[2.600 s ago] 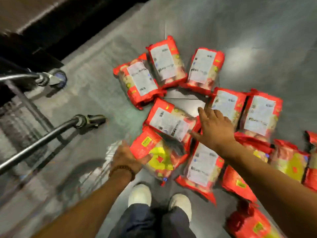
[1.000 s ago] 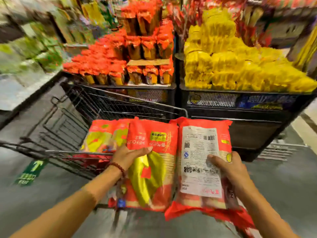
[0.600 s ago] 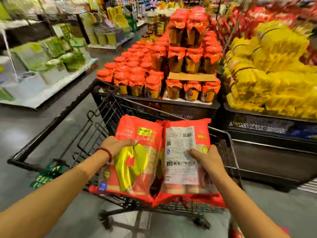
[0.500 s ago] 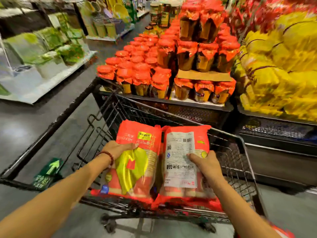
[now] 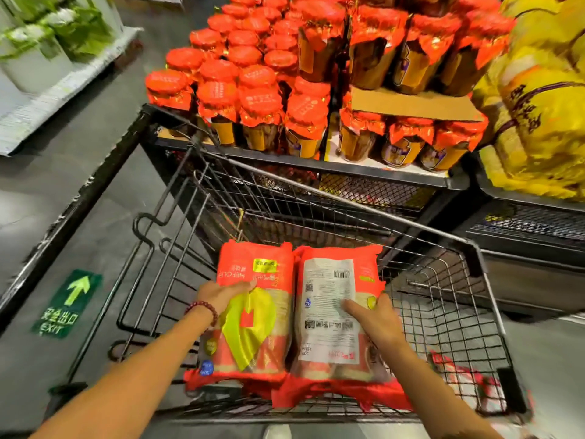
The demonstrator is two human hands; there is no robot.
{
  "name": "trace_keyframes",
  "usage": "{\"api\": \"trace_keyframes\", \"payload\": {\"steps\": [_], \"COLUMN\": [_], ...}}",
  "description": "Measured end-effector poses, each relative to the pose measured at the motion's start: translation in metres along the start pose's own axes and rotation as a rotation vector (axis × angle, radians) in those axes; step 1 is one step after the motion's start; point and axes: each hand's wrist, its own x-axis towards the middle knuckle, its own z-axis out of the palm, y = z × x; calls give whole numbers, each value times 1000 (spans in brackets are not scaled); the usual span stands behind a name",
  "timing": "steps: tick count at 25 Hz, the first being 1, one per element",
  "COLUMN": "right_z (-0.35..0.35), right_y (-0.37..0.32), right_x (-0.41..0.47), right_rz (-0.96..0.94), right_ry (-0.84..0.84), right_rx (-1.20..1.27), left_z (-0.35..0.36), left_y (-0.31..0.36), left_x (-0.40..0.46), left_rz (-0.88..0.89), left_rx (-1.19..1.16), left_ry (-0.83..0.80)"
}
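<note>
Both hands are busy here, each holding up one red food packet. The left hand (image 5: 228, 292), with a bead bracelet (image 5: 202, 309) at the wrist, grips the left packet (image 5: 253, 337) by its outer edge, thumb laid across the front with its yellow graphic. The right hand (image 5: 377, 318) grips the right packet (image 5: 329, 299), thumb pressed on the white printed label, fingers curled round the far edge. The two packets stand upright, side by side and touching, over the near end of the wire shopping cart (image 5: 443, 312), their lower ends down by its near rim.

Just past the cart's front, a black display stand (image 5: 456, 182) carries rows of jars with red cloth-like covers (image 5: 253, 90), and more of them are stacked higher on a cardboard sheet (image 5: 411, 104). Yellow sacks (image 5: 538, 115) pile up to the right. On the grey floor (image 5: 95, 191) to the left sits a green exit sticker (image 5: 68, 304) with an arrow, and leafy green plants (image 5: 63, 30) line a far shelf.
</note>
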Motion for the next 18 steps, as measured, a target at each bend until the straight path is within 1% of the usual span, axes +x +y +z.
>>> {"api": "trace_keyframes", "payload": {"steps": [1,4,6,8,10,12,13,15,17,18], "right_z": [2,7,9,11,14,11,10,7,-2,-8], "right_y": [2,3,2,3,-1,2,8,-7,-41,-60], "right_x": [-3,-17,-24,-24,-25,-17,-8,-15,-33,-37], "right_rz": [15,44,35,51,42,24,23,24,-69,-148], "right_ry": [-14,-35,-23,-5,-8,-61,-74,-88,-55,2], "right_rx": [10,34,20,-42,-195,-362,-440,-615,-828,-929], "left_z": [-1,-5,-6,-7,-7,-8,-8,-9,-5,-1], "left_y": [-8,10,14,12,9,6,7,18,52,77], "left_x": [8,-18,-25,-26,-25,-23,-24,-32,-48,-58], "left_rz": [-9,-4,14,27,30,82,107,150,255,339], "left_rx": [-13,50,53,52,90,280,441,805,1160,1294], "left_ry": [-9,-65,-52,-34,-38,8,34,76,143,193]}}
